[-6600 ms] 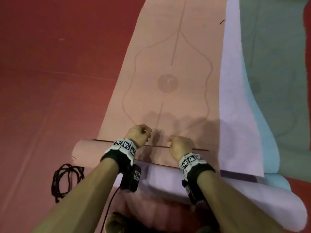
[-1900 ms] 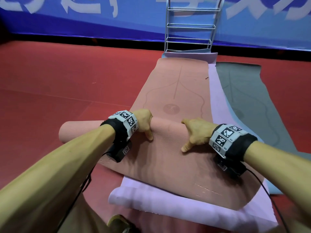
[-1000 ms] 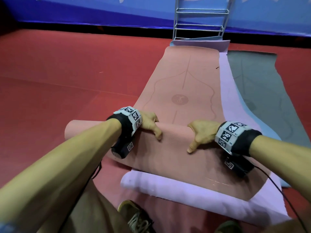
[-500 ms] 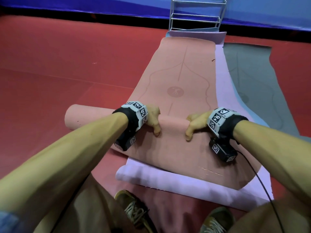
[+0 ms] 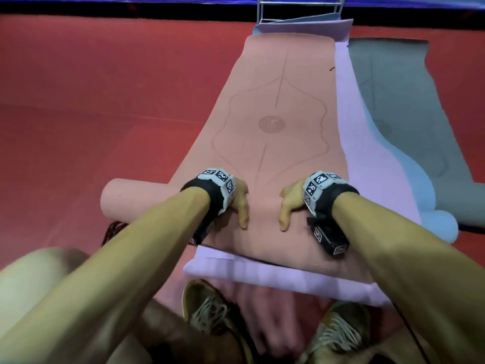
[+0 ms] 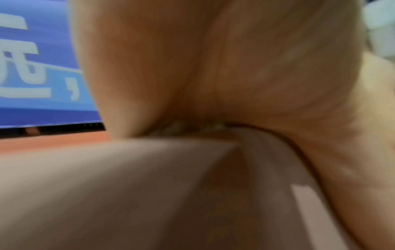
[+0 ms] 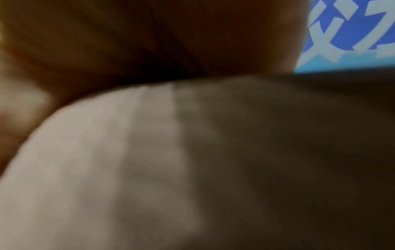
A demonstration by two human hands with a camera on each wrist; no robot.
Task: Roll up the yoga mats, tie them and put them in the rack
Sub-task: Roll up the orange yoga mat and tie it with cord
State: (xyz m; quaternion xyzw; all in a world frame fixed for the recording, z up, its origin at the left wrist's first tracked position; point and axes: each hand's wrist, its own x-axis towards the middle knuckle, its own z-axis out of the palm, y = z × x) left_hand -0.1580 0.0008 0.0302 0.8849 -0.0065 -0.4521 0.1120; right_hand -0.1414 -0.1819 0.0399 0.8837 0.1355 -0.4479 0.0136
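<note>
A pink yoga mat (image 5: 275, 101) stretches away from me toward the rack (image 5: 299, 6), and its near end is wound into a thick roll (image 5: 136, 200). My left hand (image 5: 240, 200) and right hand (image 5: 288, 203) both grip the middle of the roll, fingers curled over its far side, thumbs pointing back at me. The blurred left wrist view shows my palm (image 6: 213, 67) pressed on the pink roll (image 6: 149, 194). In the right wrist view the hand (image 7: 149, 42) lies on the roll (image 7: 128, 152) too. The fingertips are hidden.
A lilac mat (image 5: 262, 274) lies under the pink one, with a light blue mat (image 5: 420, 195) and a grey mat (image 5: 409, 101) to the right. Black straps (image 5: 112, 229) lie on the red floor left of the roll. My shoes (image 5: 210, 308) stand just behind the lilac mat's edge.
The roll has grown and moved along the mat toward the rack. My hands have drawn slightly closer together on it. The view has tipped down, so both shoes now show.
</note>
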